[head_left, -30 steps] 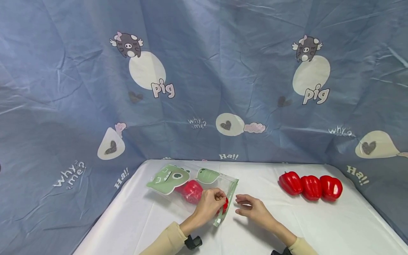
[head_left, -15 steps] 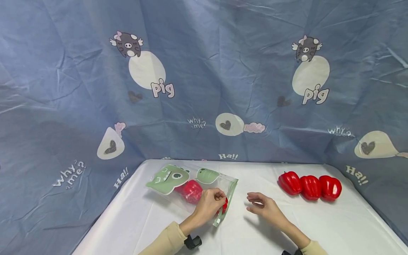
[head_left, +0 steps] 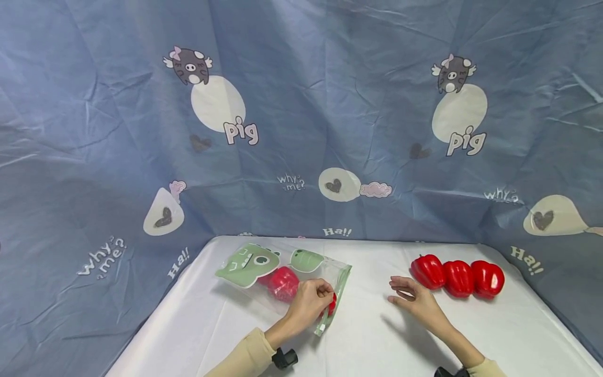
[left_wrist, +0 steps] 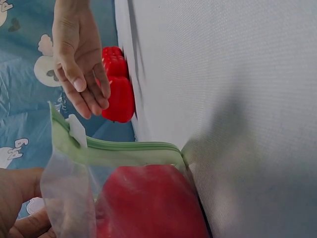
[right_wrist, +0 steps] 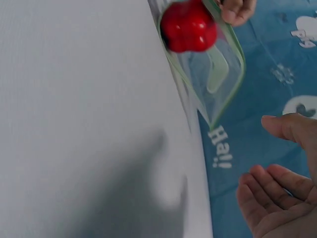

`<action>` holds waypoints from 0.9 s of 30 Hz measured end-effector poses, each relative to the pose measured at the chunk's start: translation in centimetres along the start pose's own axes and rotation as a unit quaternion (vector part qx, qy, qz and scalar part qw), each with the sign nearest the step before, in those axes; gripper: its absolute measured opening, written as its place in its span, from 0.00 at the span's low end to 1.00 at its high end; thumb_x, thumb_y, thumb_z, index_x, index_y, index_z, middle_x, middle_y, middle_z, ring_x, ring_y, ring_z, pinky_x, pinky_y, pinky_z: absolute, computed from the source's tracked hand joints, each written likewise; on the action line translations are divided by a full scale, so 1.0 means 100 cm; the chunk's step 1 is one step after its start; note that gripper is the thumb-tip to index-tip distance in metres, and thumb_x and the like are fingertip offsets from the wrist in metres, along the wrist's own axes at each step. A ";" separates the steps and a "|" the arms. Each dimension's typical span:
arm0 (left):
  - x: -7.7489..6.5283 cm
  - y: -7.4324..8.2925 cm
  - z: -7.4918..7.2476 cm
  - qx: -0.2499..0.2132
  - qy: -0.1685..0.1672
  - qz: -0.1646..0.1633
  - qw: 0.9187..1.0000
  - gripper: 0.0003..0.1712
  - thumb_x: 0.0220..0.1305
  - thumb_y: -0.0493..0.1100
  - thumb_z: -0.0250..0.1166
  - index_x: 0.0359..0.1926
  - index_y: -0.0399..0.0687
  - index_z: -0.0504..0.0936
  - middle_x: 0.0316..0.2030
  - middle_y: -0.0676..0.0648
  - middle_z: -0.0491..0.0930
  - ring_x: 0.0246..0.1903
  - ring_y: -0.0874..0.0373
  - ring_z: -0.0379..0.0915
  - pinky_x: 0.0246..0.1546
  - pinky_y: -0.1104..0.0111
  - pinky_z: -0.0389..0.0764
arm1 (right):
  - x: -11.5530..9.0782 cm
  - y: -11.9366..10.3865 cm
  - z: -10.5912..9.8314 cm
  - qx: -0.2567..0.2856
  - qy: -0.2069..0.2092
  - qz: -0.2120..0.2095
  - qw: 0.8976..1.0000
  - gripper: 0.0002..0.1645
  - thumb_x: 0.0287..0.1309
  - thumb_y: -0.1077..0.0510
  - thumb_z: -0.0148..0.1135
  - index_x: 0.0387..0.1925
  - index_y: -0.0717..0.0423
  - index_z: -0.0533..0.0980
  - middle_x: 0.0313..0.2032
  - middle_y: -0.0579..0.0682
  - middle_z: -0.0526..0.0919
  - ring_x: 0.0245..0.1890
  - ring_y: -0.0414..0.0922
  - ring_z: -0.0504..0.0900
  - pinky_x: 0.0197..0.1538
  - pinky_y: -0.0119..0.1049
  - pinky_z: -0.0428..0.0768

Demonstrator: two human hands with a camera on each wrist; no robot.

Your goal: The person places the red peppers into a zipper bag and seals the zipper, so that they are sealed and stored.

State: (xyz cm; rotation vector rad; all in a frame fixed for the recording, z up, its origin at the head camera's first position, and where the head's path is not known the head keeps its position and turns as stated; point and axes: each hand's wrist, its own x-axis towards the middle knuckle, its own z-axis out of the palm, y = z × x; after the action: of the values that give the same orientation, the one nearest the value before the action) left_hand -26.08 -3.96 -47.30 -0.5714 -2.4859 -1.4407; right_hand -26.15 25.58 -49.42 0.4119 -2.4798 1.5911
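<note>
A clear zip bag (head_left: 247,267) with green cartoon prints lies on the left half of the table, its green-edged mouth facing right. My left hand (head_left: 308,301) pinches the upper layer near that mouth, holding it up. Inside are red bell peppers (head_left: 284,284); one red bell pepper (right_wrist: 189,27) sits right at the parted mouth in the right wrist view. My right hand (head_left: 419,302) hovers over the table with fingers apart and nothing in them. It is just left of and nearer than three more bell peppers (head_left: 458,278) in a row at the right.
A white cloth (head_left: 372,345) covers the table. Behind and along both sides hangs a blue printed curtain (head_left: 301,131). A white zip slider (left_wrist: 77,130) sits on the bag's green edge in the left wrist view.
My right hand has moved right and slightly away from me, from beside the bag's mouth toward the row of bell peppers. The left hand and the bag have stayed put.
</note>
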 end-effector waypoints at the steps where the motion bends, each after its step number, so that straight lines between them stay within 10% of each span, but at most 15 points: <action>1: 0.000 0.000 0.000 0.002 0.000 0.000 1.000 0.03 0.52 0.31 0.64 0.26 0.41 0.83 0.19 0.52 0.79 0.19 0.71 0.69 0.22 0.77 0.74 | 0.000 0.000 -0.004 -0.010 0.007 -0.001 1.000 0.32 0.50 0.58 0.72 0.56 0.67 0.72 0.52 0.64 0.80 0.51 0.50 0.81 0.54 0.41 0.78; 9: 0.000 -0.001 0.000 0.003 -0.001 -0.001 1.000 0.04 0.53 0.32 0.64 0.26 0.42 0.83 0.19 0.53 0.79 0.19 0.70 0.69 0.22 0.77 0.74 | 0.001 0.004 -0.033 -0.079 0.044 0.019 0.996 0.35 0.53 0.51 0.71 0.59 0.62 0.71 0.55 0.61 0.79 0.54 0.55 0.80 0.53 0.28 0.78; 16: 0.000 -0.001 0.000 0.005 -0.003 0.001 1.000 0.04 0.53 0.31 0.63 0.26 0.42 0.83 0.20 0.52 0.79 0.19 0.70 0.70 0.22 0.77 0.74 | 0.003 0.007 -0.052 -0.100 0.081 0.027 0.991 0.38 0.53 0.50 0.70 0.61 0.64 0.69 0.56 0.63 0.78 0.50 0.34 0.78 0.48 0.14 0.72; 27: 0.000 0.000 0.000 0.003 -0.003 0.000 1.000 0.03 0.53 0.32 0.64 0.26 0.41 0.83 0.20 0.52 0.80 0.20 0.70 0.70 0.24 0.77 0.75 | 0.005 0.014 -0.070 -0.106 0.122 0.074 0.984 0.42 0.56 0.44 0.66 0.64 0.65 0.65 0.61 0.65 0.72 0.60 0.60 0.71 0.45 0.08 0.68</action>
State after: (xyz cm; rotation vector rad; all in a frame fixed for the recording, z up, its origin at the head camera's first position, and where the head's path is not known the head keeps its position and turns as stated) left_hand -26.08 -3.94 -47.28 -0.5752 -2.4931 -1.4340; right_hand -27.09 32.46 -47.55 0.0011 -2.4994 1.3138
